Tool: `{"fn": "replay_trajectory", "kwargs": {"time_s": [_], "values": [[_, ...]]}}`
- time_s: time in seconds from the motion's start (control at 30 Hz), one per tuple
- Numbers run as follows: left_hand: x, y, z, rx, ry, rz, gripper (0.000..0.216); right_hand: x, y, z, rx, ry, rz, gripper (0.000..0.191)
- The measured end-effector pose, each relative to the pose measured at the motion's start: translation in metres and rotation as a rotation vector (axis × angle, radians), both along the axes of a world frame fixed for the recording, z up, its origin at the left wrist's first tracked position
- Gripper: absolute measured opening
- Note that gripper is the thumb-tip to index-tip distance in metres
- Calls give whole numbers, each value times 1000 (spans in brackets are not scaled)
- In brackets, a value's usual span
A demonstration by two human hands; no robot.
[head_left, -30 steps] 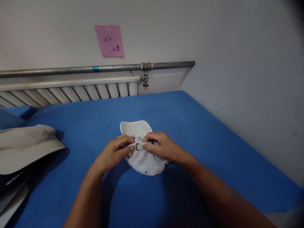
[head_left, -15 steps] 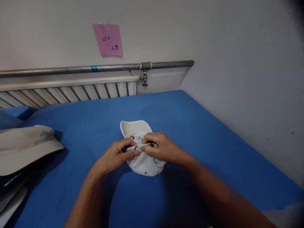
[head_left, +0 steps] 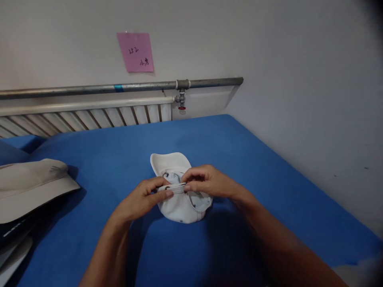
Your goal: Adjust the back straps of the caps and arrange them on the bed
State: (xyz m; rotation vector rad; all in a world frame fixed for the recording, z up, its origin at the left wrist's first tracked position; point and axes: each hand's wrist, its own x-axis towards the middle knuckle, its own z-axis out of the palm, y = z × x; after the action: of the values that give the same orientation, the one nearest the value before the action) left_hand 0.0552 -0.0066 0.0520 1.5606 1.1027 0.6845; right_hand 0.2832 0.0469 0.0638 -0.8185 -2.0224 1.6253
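Observation:
A small white cap [head_left: 179,207] lies upside down on the blue table cover [head_left: 239,167], its brim pointing away from me. My left hand [head_left: 142,198] pinches the left end of the cap's back strap [head_left: 176,187]. My right hand [head_left: 206,182] pinches the same strap from the right, fingers curled over the cap's rim. A small metal buckle sits on the strap between the two hands. The cap's patterned lining shows under my right fingers.
Beige caps [head_left: 32,187] are stacked at the left edge over darker ones. Behind the table run a radiator [head_left: 89,115] and a metal pipe [head_left: 119,87] with a red valve [head_left: 181,107]. A pink note [head_left: 136,52] hangs on the wall. A wall borders the right side.
My hands have drawn closer together on the strap, covering most of the buckle. My right hand has shifted slightly right and up, and the cap has turned a little.

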Motion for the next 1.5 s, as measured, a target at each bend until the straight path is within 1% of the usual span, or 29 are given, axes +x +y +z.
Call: {"fn": "replay_trajectory", "kwargs": {"time_s": [0.07,0.2,0.33,0.47,0.6,0.7,0.8,0.9,1.0,1.07,1.13,1.23,1.33,1.43,1.5], "values": [[0,0,0,-8,-5,3,20,1,0,-1,-4,9,-2,20],[0,-1,0,-20,-31,20,21,0,-2,1,75,-35,27,24],[-1,-2,0,-28,-43,5,21,-2,-4,3,133,-89,47,18],[-2,-2,0,-32,-84,-9,18,-5,-5,-1,140,-38,21,15],[-3,-2,0,-44,-105,-17,18,-13,-8,-5,131,-3,-59,11],[-3,-1,-2,-31,-74,-1,21,-16,-9,-7,100,-11,-107,10],[-2,0,-3,-17,-38,30,24,-16,-8,-8,85,-28,-117,10],[-1,0,-2,-41,-29,33,22,-13,-6,-8,61,-36,-69,14],[-2,-1,0,-65,-75,-10,20,-11,-5,-7,7,-6,-6,17],[-1,-2,1,-69,-95,-31,19,-12,-6,-7,-15,19,8,16],[0,-3,2,-50,-68,-29,18,-15,-8,-6,-11,27,-14,16],[2,-3,4,-33,-26,-21,23,-15,-8,-6,-3,12,-68,16],[0,-3,5,-41,-44,-1,25,-7,-4,-6,-89,28,-59,18],[-5,-2,4,-39,-51,30,27,8,1,-4,-205,141,-49,27],[-7,-1,3,-49,-62,33,28,15,2,-5,-261,232,-69,27]]}}
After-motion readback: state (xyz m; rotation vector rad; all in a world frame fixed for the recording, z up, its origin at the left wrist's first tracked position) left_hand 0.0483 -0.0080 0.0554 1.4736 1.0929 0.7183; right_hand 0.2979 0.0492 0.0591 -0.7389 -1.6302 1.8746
